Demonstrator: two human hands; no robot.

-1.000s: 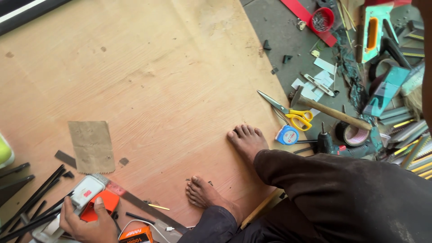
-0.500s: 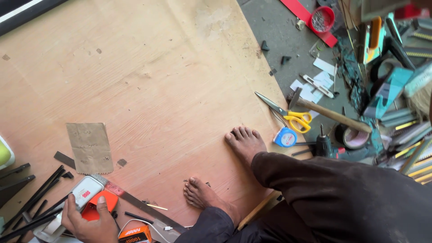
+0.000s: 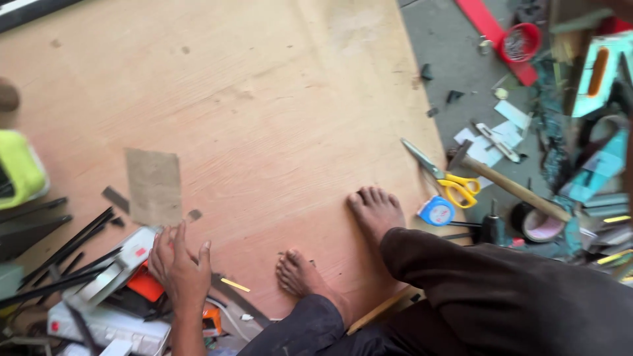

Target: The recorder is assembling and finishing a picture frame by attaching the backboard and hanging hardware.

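My left hand (image 3: 177, 269) lies palm down at the lower left, fingers stretched out over a white box-like tool with a red mark (image 3: 122, 264) and an orange part (image 3: 145, 287) beneath it. The thumb points right, and nothing is closed in the hand. A brown rectangular sheet (image 3: 153, 186) lies just beyond the fingertips on the plywood board (image 3: 264, 118). My bare feet (image 3: 376, 211) rest on the board to the right of the hand. My right hand is out of view.
Black strips (image 3: 59, 254) and a white power strip (image 3: 105, 326) crowd the lower left, with a lime green object (image 3: 20, 168) at the left edge. Off the board's right edge lie yellow-handled scissors (image 3: 455, 184), a blue tape measure (image 3: 436, 211), a hammer (image 3: 508, 188), a tape roll (image 3: 537, 224) and a red bowl (image 3: 519, 41).
The view has shifted, so everything sits further right. My left hand has gone from gripping the white tool to lying flat over it with fingers extended.
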